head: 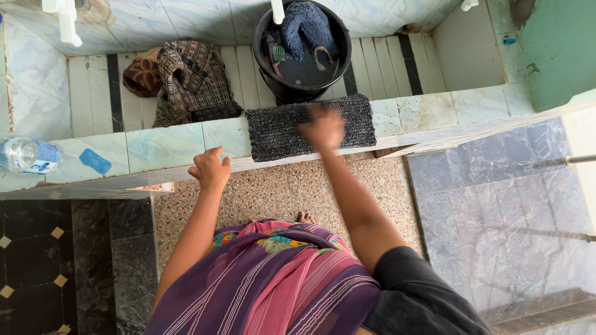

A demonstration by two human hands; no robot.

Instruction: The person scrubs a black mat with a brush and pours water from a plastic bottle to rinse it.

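A plastic bottle [28,155] lies at the far left of the pale tiled ledge [164,146]. My left hand [210,169], loosely curled and empty, rests on the ledge's edge. My right hand [323,127], blurred, presses flat on the dark mat [276,130] draped there, before a black bucket [267,62].

Pale marbled tile walls [186,15], a tiled ledge [161,146], speckled pebble floor [279,192], daylight

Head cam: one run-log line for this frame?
right hand on dark mat, blurred | left hand resting on tiled ledge | black bucket of wet cloth behind mat | bottle far left
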